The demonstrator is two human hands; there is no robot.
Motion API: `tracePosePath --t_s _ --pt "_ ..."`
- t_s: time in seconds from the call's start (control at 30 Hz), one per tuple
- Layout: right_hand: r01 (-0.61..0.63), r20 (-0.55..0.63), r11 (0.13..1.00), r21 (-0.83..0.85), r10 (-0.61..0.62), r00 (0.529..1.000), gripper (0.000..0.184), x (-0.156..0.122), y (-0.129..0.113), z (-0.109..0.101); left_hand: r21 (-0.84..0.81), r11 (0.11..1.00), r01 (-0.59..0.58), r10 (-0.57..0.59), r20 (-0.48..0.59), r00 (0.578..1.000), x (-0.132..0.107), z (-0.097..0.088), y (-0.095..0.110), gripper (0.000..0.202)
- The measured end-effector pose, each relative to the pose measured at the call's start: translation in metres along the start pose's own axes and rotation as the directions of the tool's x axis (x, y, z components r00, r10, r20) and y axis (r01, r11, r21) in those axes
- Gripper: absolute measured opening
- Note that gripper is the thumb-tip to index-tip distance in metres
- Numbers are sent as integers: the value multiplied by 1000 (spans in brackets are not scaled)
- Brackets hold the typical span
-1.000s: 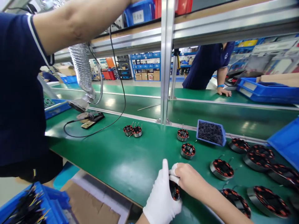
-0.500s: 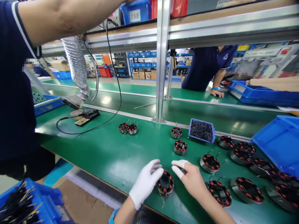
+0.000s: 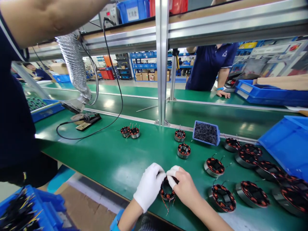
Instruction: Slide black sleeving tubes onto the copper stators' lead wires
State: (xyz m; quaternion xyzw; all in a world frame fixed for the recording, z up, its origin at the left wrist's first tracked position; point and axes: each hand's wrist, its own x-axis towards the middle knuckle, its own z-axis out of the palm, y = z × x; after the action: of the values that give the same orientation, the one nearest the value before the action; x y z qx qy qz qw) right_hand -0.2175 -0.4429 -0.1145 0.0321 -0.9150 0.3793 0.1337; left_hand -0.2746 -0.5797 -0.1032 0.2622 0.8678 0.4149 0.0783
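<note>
A copper-wound motor stator (image 3: 167,193) lies on the green bench between my hands, with loose wire ends trailing from its near side. My left hand (image 3: 149,186), in a white glove, is closed on the stator's left and far side. Bare but for white covers on the fingertips, my right hand (image 3: 186,187) is pinched at the far right of the rim. The fingertips of both hands nearly meet there; what the right ones pinch is too small to make out. More stators (image 3: 222,198) stand to the right.
Beyond the hands sits a small tray (image 3: 218,141) of short black pieces. A large blue bin (image 3: 286,141) stands at the right, and a blue crate (image 3: 45,208) of cables at lower left. A metal post (image 3: 161,70) rises ahead. Co-workers stand at left and across the bench.
My right hand has moved left to the stator and its fingers have closed at the far rim. My left hand remains on the stator, its fingertips now nearer the right hand's.
</note>
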Motion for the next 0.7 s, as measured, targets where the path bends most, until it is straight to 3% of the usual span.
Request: tracePosePath --t_s 0.2,0.3,0.4,0.47,0.5,0.57,0.63,0.7 --pt "-22 -48 1000 -15 21 999 22 -5 0 5 370 917 -148 165 -15 986 -10 7 7 19" --pt "-38 -59 999 -15 37 998 22 -7 -3 3 389 879 -276 274 62 960 -14 6 7 25" --pt "-53 -70 998 -25 52 996 22 -8 -4 2 175 950 -257 250 61 966 -15 5 3 22" --pt "-58 -80 998 -29 56 995 22 -9 -4 3 -96 991 -91 93 14 996 -14 7 -1 12" --pt "-60 -88 998 -27 58 994 22 -9 -4 3 -250 968 6 -6 2 1000 -12 10 -4 5" --pt "-64 -95 998 -19 62 993 22 -9 -4 5 -485 863 142 -163 -2 987 -8 17 -7 13" --pt "-69 -92 997 -18 67 994 22 -8 -4 6 -577 799 167 -215 -15 976 -5 24 -10 22" --pt "-76 -79 997 -16 75 994 23 -6 -4 4 -566 812 142 -183 -17 983 -2 24 -11 22"
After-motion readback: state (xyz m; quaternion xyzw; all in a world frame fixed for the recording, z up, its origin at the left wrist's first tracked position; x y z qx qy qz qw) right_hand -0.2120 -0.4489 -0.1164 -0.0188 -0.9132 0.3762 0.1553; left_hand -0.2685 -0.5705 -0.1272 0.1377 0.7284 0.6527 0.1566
